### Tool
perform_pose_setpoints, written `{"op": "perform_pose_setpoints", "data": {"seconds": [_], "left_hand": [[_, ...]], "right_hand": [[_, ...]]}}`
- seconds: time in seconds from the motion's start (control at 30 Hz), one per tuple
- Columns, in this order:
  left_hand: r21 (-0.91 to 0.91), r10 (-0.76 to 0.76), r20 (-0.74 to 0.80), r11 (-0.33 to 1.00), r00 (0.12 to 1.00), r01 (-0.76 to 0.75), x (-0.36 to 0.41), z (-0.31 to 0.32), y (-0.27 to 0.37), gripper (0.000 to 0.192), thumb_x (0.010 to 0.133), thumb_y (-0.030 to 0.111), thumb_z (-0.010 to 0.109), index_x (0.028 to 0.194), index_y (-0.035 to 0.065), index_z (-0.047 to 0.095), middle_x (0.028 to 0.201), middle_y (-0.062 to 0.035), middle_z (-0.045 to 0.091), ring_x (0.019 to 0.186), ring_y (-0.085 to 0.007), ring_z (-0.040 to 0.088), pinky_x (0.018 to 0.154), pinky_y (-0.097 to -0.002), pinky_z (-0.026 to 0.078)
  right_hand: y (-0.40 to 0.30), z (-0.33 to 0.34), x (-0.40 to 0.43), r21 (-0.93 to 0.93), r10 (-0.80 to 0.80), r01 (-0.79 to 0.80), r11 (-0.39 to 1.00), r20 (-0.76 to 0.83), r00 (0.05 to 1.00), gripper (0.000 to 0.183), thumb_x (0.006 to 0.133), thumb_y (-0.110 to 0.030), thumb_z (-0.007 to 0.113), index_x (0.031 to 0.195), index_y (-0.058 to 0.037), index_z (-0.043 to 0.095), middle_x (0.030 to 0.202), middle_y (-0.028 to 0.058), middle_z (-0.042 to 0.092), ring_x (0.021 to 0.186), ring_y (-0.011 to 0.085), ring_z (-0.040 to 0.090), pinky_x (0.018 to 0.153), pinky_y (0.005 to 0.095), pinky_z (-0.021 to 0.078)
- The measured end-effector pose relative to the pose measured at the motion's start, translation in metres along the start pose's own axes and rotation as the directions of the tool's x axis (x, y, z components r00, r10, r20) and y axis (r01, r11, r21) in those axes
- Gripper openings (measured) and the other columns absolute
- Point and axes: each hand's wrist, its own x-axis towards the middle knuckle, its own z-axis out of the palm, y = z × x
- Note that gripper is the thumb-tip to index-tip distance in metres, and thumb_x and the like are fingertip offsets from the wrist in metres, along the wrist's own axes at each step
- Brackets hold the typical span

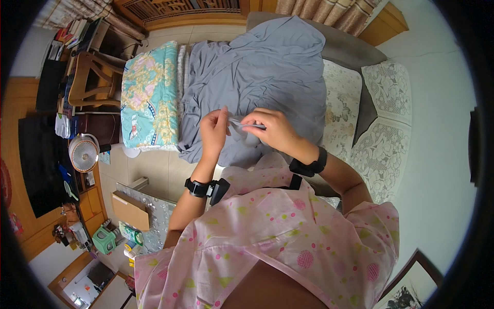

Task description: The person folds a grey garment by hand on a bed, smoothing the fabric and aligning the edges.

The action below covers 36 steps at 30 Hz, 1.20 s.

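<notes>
A large grey cloth (254,73), perhaps a duvet cover or sheet, lies wrinkled before me over a sofa or low bed. Just above its near part, my left hand (214,129) pinches a thin bit of grey fabric between thumb and fingers. My right hand (274,125) grips the same fabric a short way to the right, thumb and index finger pressed together. The piece between them is narrow and twisted, and its exact part of the cloth cannot be made out. Both wrists wear black straps.
Left of the cloth is a folded turquoise floral quilt (148,96), with a wooden chair (94,83) beyond. A fan (83,153) stands further left. Near my left elbow, a glass-topped table (156,216) carries a cardboard box (130,210). Lace covers (380,154) drape the sofa at right.
</notes>
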Motion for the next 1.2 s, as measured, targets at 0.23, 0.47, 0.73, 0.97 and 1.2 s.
{"op": "perform_pose_setpoints", "data": {"seconds": [0.23, 0.47, 0.73, 0.97, 1.2], "left_hand": [[-0.058, 0.011, 0.342, 0.998, 0.94, 0.01, -0.002, -0.006, 0.014, 0.024, 0.085, 0.011, 0.055, 0.106, -0.0012, 0.051, 0.076, -0.0024, 0.054, 0.05, -0.0059, 0.045, 0.043, -0.0207, 0.037], [-0.109, 0.171, 0.275, 0.983, 0.946, -0.146, 0.003, -0.015, -0.004, 0.013, 0.082, 0.01, 0.06, 0.077, -0.0016, 0.063, 0.086, -0.0041, 0.058, 0.066, -0.0073, 0.05, 0.058, -0.0193, 0.037], [-0.042, 0.377, 0.273, 0.924, 0.885, -0.381, 0.003, -0.004, 0.028, 0.008, 0.079, 0.006, 0.061, 0.08, -0.0014, 0.063, 0.088, -0.005, 0.061, 0.075, -0.0105, 0.054, 0.069, -0.0211, 0.041], [-0.142, 0.251, 0.175, 0.963, 0.952, -0.228, 0.004, 0.005, 0.015, 0.014, 0.072, -0.004, 0.065, 0.083, -0.0002, 0.058, 0.078, -0.0027, 0.059, 0.072, -0.0085, 0.053, 0.065, -0.0212, 0.042], [0.112, 0.386, -0.205, 0.922, 0.899, -0.37, 0.016, 0.013, 0.015, 0.012, 0.076, 0.003, 0.064, 0.074, 0.0017, 0.052, 0.068, -0.0007, 0.052, 0.061, -0.0076, 0.051, 0.058, -0.0201, 0.04]], "right_hand": [[0.017, -0.001, 0.003, 0.019, -0.042, 0.043, 0.999, -0.054, 0.998, 0.008, 0.077, -0.006, 0.059, 0.084, -0.0036, 0.062, 0.078, 0.0071, 0.062, 0.067, 0.0198, 0.06, 0.059, 0.0286, 0.046], [0.011, -0.015, 0.011, 0.058, 0.071, -0.071, 0.996, -0.003, 0.997, 0.012, 0.075, -0.011, 0.063, 0.084, -0.0022, 0.062, 0.076, 0.0089, 0.063, 0.066, 0.0205, 0.059, 0.061, 0.0291, 0.0455], [0.032, -0.006, 0.01, 0.042, -0.075, 0.073, 0.996, 0.046, 0.996, 0.022, 0.072, -0.017, 0.068, 0.084, 0.0003, 0.062, 0.077, 0.0109, 0.063, 0.069, 0.0227, 0.059, 0.064, 0.0305, 0.0451], [0.034, -0.012, 0.008, 0.209, 0.125, -0.132, 0.969, 0.049, 0.991, 0.014, 0.076, -0.002, 0.061, 0.089, 0.0054, 0.059, 0.081, 0.0101, 0.062, 0.072, 0.0137, 0.056, 0.066, 0.0248, 0.0434], [0.042, -0.013, 0.01, 0.254, 0.141, -0.09, 0.963, -0.191, 0.971, 0.014, 0.077, -0.006, 0.061, 0.088, 0.0026, 0.061, 0.079, 0.0076, 0.062, 0.07, 0.0114, 0.057, 0.058, 0.0247, 0.0438]]}}
